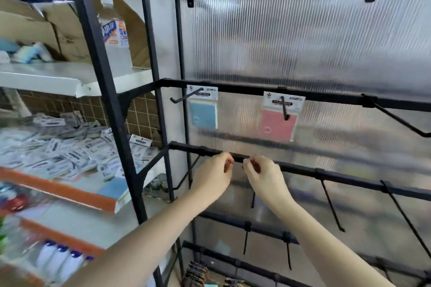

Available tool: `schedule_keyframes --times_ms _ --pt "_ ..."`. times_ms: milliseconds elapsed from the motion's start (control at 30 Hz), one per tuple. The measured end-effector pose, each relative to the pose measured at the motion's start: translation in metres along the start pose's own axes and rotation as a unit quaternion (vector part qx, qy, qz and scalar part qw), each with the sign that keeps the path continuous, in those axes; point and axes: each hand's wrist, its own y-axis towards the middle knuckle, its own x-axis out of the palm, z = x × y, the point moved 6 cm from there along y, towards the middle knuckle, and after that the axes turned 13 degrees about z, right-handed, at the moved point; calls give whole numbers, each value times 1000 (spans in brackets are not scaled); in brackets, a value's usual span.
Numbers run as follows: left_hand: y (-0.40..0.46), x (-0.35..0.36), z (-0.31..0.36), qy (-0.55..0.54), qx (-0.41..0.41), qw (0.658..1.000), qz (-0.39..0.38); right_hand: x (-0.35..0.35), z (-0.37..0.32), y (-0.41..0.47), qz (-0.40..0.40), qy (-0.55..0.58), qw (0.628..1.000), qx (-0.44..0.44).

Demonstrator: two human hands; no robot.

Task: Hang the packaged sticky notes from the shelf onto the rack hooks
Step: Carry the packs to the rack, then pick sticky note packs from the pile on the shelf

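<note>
Sticky-note packs are the business at this black metal rack, and the rack is the biggest thing in view: an upright frame with a ribbed clear panel behind it and several crossbars carrying long hooks that jut toward the person, so packs can slide on from the front. To the left stands the shelf, and on it lies the loose heap of packs, close by, likely so that each one can be fetched with a short reach.

Two packs already hang from the upper crossbar: a blue pack on the left hook and a pink pack on the next hook to the right. Both hang by their printed card headers, pads facing out.

Both hands are raised to the second crossbar, just below those packs. The left hand and the right hand sit close together, fingertips curled toward each other at the bar. Each seems to pinch something small there, perhaps the bar or a hook fitting, but I cannot tell what. No pack shows in either hand. Judging by the empty hooks along this bar and the lower ones, most of the hanging is not yet done.
</note>
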Motion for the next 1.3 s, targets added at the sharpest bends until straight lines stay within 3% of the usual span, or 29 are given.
schedule_keyframes --times_ms 67,233,500,833,1100,1300 --pt "-15 -16 -20 5 -10 1000 -7 30 -20 -10 -61 -13 998 -24" --pt "-56 -63 -92 -51 -139 988 -43 106 -71 -37 -182 -59 979 -67" --pt "-87 -175 -236 -24 -215 976 -18 238 -155 -102 -336 -51 926 -163" --pt "-57 -256 -406 110 -188 974 -63 400 -207 -105 -319 -121 931 -134" --pt "-12 -265 -456 121 -142 980 -64 464 -190 -68 -238 -197 951 -7" --pt "33 -234 -469 135 -76 987 -46 496 -176 -29 -200 -225 953 -25"
